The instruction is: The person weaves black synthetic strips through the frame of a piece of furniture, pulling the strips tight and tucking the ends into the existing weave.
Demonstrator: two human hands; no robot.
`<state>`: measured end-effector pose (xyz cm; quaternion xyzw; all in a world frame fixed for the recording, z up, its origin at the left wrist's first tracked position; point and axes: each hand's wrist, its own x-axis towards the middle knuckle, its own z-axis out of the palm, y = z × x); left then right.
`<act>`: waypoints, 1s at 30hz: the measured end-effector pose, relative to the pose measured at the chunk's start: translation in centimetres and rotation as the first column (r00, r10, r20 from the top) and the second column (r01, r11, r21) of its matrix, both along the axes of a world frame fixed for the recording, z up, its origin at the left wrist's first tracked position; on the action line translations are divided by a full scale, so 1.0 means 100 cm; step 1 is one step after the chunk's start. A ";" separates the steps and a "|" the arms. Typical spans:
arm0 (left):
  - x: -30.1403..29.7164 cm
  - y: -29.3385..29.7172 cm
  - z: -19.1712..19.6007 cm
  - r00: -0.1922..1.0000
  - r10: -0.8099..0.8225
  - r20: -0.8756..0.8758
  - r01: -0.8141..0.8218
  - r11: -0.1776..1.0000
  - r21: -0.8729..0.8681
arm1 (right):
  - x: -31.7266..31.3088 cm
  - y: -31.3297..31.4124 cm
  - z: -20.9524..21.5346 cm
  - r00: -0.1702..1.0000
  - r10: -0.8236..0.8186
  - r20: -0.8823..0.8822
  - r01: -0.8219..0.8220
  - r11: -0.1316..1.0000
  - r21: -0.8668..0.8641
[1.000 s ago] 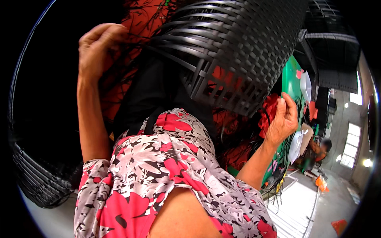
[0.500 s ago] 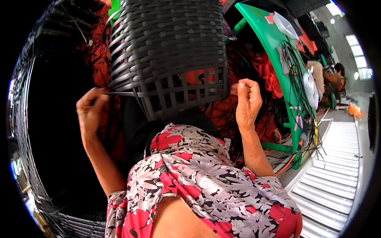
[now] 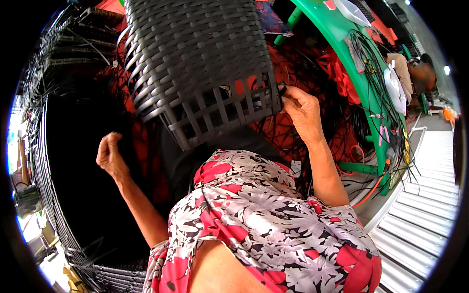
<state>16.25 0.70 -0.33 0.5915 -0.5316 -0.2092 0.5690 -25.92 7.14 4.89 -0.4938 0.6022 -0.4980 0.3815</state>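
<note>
A dark grey woven basket (image 3: 195, 53) of flat plastic strips lies in front of me, its near end an open lattice of bare upright strips (image 3: 222, 113). At that end's right corner, my right hand (image 3: 302, 111) is closed in a pinch on a black plastic strip, with the fingertips against the basket's edge. My left hand (image 3: 111, 155) is held away to the left, off the basket. Its fingers are curled together before a very dark background. Whether a thin strip lies in them is hidden.
A green table (image 3: 337, 44) at the right bears a bundle of black strips (image 3: 371, 63) and white containers (image 3: 352, 12). Stacked black woven pieces (image 3: 49, 195) curve along the left. Red ribbon (image 3: 337, 73) hangs by the table. Further right, a person (image 3: 422, 73) sits beside white slats (image 3: 415, 195).
My left hand has moved away from the basket's left corner, where it pinched a strip. My right hand has come in to the right corner. The basket appears slightly further left and tilted.
</note>
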 end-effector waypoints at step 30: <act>-0.032 -0.007 0.060 0.871 -0.484 -0.083 0.488 0.873 0.026 | -0.031 -0.111 0.107 0.711 0.629 -0.315 -0.666 0.746 -0.014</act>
